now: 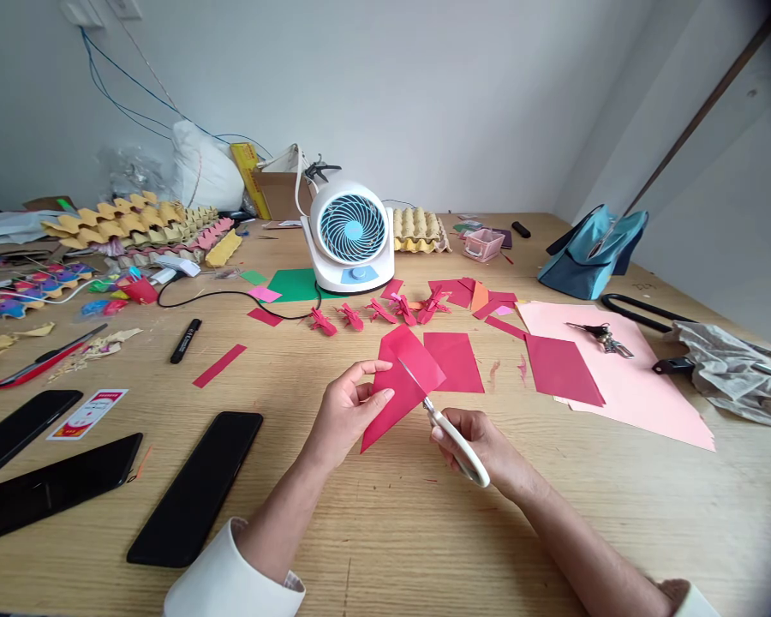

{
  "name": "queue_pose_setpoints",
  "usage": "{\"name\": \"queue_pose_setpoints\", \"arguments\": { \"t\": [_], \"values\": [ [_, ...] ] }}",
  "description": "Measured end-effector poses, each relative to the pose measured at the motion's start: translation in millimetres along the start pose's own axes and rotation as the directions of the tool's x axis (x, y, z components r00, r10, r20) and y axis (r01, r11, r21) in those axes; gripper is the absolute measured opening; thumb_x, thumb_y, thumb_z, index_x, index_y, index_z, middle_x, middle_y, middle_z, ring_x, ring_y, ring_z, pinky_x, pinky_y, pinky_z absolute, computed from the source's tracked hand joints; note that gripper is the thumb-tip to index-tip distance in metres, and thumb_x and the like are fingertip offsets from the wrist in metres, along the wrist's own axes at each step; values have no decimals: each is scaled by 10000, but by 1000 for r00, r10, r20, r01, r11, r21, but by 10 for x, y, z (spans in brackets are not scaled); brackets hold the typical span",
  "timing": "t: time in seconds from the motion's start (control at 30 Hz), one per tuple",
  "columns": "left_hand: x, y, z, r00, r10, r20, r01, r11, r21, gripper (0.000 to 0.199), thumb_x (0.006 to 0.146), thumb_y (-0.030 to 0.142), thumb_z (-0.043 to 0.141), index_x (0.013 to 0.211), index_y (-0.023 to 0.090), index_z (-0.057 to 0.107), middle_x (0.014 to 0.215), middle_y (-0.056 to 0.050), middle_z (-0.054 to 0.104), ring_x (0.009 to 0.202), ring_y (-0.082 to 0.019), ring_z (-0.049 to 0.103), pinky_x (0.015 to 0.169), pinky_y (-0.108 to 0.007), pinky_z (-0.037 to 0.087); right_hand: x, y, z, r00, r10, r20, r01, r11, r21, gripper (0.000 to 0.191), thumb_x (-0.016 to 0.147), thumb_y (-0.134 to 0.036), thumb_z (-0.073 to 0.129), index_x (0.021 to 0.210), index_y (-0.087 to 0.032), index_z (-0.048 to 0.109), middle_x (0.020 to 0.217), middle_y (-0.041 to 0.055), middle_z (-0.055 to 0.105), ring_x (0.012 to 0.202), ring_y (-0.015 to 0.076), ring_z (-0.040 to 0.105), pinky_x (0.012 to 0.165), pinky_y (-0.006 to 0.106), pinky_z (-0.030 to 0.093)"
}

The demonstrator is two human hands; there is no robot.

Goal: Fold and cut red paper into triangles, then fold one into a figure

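Between thumb and fingers, my left hand (350, 407) grips a sheet of red paper (391, 403) by its left edge, above the table. My right hand (479, 446) is closed round the white handles of a pair of scissors (463, 452). The blades lie in the sheet, and a cut runs in from its right side, with one flap of paper raised over the blades. Just behind, a red paper piece (455, 364) lies flat. Several small red paper figures (351, 317) stand in a row beyond my hands.
A white fan (353, 231) stands behind the figures. Pink sheets (623, 377) with keys (607, 338) on them lie to the right, near a blue bag (591, 257). On the left are several black phones (196, 488), a marker (186, 341) and egg cartons (134, 223).
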State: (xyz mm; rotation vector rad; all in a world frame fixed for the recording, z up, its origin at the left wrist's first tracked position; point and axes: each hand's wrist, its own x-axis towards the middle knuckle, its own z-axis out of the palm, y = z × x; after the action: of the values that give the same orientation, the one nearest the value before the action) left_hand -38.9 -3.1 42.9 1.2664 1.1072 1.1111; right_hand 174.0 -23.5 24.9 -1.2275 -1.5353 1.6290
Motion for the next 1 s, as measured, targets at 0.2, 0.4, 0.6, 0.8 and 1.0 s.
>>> {"name": "queue_pose_setpoints", "arguments": {
  "t": [0.2,0.4,0.6,0.8,1.0],
  "values": [
    [-8,1,13,1000,-9,13,8,1000,16,434,787,331,699,1180,188,580,754,-30,698,637,-136,619,592,-238,472,21,42,-3,1000,-4,10,4,1000,21,463,787,-610,628,661,-196,464,521,-41,491,454,82,395,454,237,288],
    [-21,5,33,999,-34,43,34,999,9,447,789,326,701,1195,191,574,794,-43,721,643,-140,634,585,-235,481,26,65,-10,1000,-7,4,7,999,35,452,784,-601,639,685,-189,480,531,-43,497,461,79,394,462,236,285],
    [-22,-6,29,998,-44,53,44,999,3,452,798,331,696,1210,192,571,806,-50,724,647,-143,640,599,-244,493,27,56,-1,1000,-12,-3,12,999,38,461,774,-609,644,677,-190,477,519,-52,471,455,77,380,455,237,280],
    [-14,-27,9,998,-34,62,33,999,2,452,806,344,692,1220,199,581,789,-35,707,674,-148,630,620,-245,481,41,84,-3,999,-36,-6,36,999,38,443,803,-582,621,663,-190,470,501,-56,464,440,71,369,443,234,275],
    [21,-57,-7,993,91,-74,-87,995,55,287,823,363,672,1043,180,697,915,-42,686,747,-118,571,673,-216,442,33,58,17,1000,-9,-10,9,1000,19,468,769,-610,640,656,-194,458,497,-64,442,440,68,346,438,234,253]
  ]
}}
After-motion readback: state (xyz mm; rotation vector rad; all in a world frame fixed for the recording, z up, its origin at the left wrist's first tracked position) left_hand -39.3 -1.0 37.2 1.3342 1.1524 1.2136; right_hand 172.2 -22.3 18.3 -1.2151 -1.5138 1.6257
